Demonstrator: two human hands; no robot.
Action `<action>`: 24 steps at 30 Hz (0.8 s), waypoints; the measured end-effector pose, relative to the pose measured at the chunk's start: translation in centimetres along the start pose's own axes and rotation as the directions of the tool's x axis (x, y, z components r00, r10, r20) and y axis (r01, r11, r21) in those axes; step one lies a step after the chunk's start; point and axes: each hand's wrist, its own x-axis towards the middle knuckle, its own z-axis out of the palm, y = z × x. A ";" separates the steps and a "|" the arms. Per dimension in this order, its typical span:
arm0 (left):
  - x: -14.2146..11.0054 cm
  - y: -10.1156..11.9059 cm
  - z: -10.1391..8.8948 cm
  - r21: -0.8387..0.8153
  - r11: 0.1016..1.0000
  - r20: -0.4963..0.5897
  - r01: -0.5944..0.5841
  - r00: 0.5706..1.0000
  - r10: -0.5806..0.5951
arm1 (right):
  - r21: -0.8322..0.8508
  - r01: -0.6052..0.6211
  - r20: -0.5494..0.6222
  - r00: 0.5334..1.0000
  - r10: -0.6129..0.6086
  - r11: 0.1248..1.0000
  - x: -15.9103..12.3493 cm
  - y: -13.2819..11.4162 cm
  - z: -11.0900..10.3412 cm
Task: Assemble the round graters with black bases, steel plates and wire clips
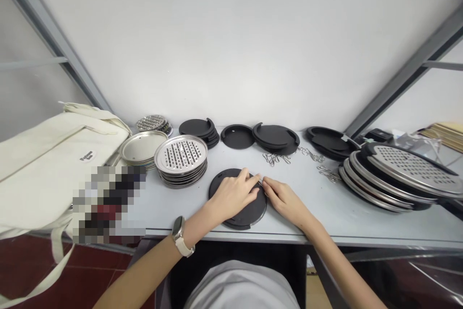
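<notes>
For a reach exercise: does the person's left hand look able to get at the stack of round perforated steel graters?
Probably yes: the left hand rests on a round black disc, and nothing stands between it and the stack of round perforated steel graters.

on my feed, a round black plastic disc (252,213) lies flat near the front edge of the grey tabletop (311,212), my left hand (233,194) over it, my right hand (282,199) touching its rim beside a small metal clip (261,181).
</notes>
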 end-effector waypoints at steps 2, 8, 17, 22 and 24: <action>0.0 0.0 0.0 0.006 1.000 0.004 -0.001 1.000 0.001 | -0.017 -0.011 -0.007 1.000 0.011 1.000 0.0 0.0 0.0; 0.0 0.0 0.0 0.000 1.000 -0.015 -0.007 1.000 0.007 | 0.016 0.009 0.012 1.000 -0.009 1.000 -0.1 -0.1 -0.1; 0.0 0.0 0.0 0.009 1.000 -0.046 -0.015 0.999 0.015 | -0.001 0.009 0.011 1.000 -0.009 1.000 0.0 0.1 0.0; 0.0 0.0 0.0 0.008 1.000 -0.054 -0.027 0.998 0.027 | -0.001 0.002 0.011 1.000 -0.002 1.000 -0.1 0.2 0.1; 0.0 0.0 0.0 0.013 1.000 -0.052 -0.027 0.998 0.028 | 0.001 -0.009 0.012 1.000 0.009 1.000 -0.1 0.2 0.1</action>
